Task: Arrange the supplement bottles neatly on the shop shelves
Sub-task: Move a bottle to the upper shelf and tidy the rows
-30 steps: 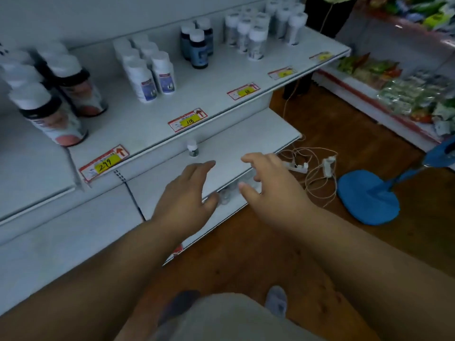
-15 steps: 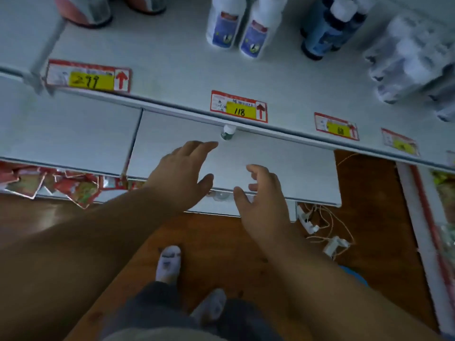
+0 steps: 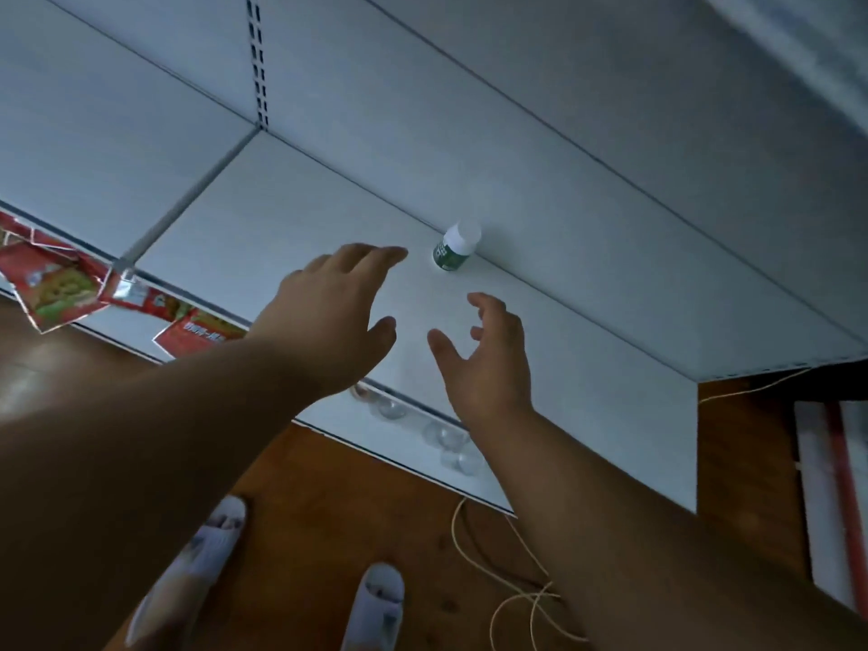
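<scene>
Here, your two bare hands reach over the low white shelf [image 3: 282,218] toward a single supplement bottle [image 3: 454,247], a small green-labelled container with a white cap that stands upright at the very back of the shelf, against the rear panel. Your left hand [image 3: 329,321] hovers palm-down with its fingers [image 3: 375,256] stretched forward, their tips just left of the bottle but apart from it. Your right hand [image 3: 488,354] sits lower and nearer the shelf's front edge, released, its fingers [image 3: 488,305] loosely curled and the thumb spread wide; it grasps nothing. The bottle stands between and beyond the two hands, touched by neither. Along the shelf's front lip hang several clear round suction-cup hooks [image 3: 441,434], partly hidden by your wrists. To the left, red printed snack packets [image 3: 51,284] dangle from the neighbouring shelf edge. Below, your feet in pale slippers [image 3: 375,599] rest on the brown wooden floor [image 3: 329,486], where a thin yellowish cord [image 3: 512,589] lies in loops.
</scene>
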Demonstrator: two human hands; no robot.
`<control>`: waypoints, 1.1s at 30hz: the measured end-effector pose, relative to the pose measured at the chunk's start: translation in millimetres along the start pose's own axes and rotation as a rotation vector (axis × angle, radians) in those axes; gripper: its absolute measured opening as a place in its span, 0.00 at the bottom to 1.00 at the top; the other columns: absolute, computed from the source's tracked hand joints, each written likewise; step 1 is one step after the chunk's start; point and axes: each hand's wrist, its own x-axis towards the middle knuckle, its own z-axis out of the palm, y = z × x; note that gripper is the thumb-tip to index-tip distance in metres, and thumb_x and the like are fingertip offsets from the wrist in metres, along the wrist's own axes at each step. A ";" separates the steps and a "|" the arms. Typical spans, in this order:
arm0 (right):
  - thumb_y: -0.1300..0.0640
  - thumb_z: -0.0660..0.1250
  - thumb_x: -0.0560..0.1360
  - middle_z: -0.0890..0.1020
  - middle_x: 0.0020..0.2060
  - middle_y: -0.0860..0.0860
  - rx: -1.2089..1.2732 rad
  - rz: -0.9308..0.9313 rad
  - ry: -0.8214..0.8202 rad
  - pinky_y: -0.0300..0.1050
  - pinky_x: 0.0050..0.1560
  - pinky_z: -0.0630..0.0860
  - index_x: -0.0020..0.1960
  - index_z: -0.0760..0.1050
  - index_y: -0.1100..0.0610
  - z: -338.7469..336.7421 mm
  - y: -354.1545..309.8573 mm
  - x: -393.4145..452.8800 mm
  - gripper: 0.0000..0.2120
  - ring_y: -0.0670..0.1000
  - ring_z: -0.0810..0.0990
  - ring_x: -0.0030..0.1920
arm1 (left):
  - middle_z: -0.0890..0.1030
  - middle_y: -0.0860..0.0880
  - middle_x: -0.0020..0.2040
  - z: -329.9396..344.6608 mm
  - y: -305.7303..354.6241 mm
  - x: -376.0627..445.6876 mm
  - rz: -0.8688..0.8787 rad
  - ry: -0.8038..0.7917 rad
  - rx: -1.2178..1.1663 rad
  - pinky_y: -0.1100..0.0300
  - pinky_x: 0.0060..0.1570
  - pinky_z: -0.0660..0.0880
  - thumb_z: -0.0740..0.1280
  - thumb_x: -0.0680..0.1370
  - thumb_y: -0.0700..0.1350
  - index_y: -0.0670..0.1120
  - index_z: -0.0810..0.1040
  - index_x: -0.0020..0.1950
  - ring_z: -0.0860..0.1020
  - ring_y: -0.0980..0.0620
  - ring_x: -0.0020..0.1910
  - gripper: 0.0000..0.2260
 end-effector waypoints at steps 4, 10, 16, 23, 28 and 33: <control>0.46 0.70 0.77 0.68 0.67 0.52 -0.071 -0.080 -0.010 0.45 0.59 0.73 0.71 0.65 0.48 5.1 12.0 74.0 0.26 0.52 0.75 0.63 | 0.69 0.47 0.72 18.4 -4.8 29.6 -0.071 0.111 -0.071 0.44 0.65 0.70 0.67 0.76 0.50 0.54 0.60 0.76 0.71 0.45 0.68 0.30; 0.49 0.70 0.76 0.68 0.65 0.56 -0.147 -0.137 -0.031 0.42 0.54 0.69 0.73 0.62 0.47 26.4 35.4 125.4 0.29 0.56 0.76 0.59 | 0.68 0.47 0.73 62.4 -8.2 45.3 -0.120 0.084 -0.099 0.44 0.67 0.69 0.67 0.76 0.51 0.54 0.60 0.77 0.70 0.44 0.69 0.31; 0.53 0.69 0.75 0.73 0.59 0.56 -0.102 -0.153 0.100 0.43 0.49 0.68 0.64 0.67 0.52 36.2 46.6 179.5 0.20 0.59 0.76 0.54 | 0.67 0.49 0.74 86.8 -3.6 74.9 -0.063 0.116 -0.131 0.47 0.67 0.69 0.67 0.76 0.52 0.55 0.58 0.77 0.69 0.46 0.70 0.31; 0.55 0.69 0.74 0.78 0.49 0.50 0.088 -0.197 0.180 0.46 0.48 0.74 0.52 0.69 0.51 44.2 34.0 200.9 0.11 0.57 0.79 0.50 | 0.67 0.52 0.73 93.7 -23.6 75.5 -0.069 0.192 -0.178 0.49 0.66 0.70 0.68 0.77 0.51 0.56 0.59 0.77 0.70 0.51 0.67 0.31; 0.58 0.65 0.79 0.80 0.51 0.56 0.733 0.079 -0.176 0.60 0.53 0.82 0.50 0.72 0.52 59.1 23.7 113.8 0.02 0.58 0.82 0.52 | 0.64 0.52 0.76 85.8 -34.4 19.5 -0.198 0.159 -0.159 0.49 0.67 0.70 0.64 0.76 0.61 0.57 0.56 0.77 0.67 0.50 0.71 0.32; 0.59 0.57 0.81 0.81 0.53 0.64 1.111 0.246 -0.442 0.54 0.46 0.79 0.53 0.78 0.52 26.0 -17.1 29.5 0.11 0.58 0.81 0.47 | 0.66 0.53 0.74 42.5 4.0 -53.6 -0.299 0.167 -0.253 0.50 0.64 0.69 0.45 0.72 0.74 0.59 0.60 0.76 0.68 0.52 0.69 0.36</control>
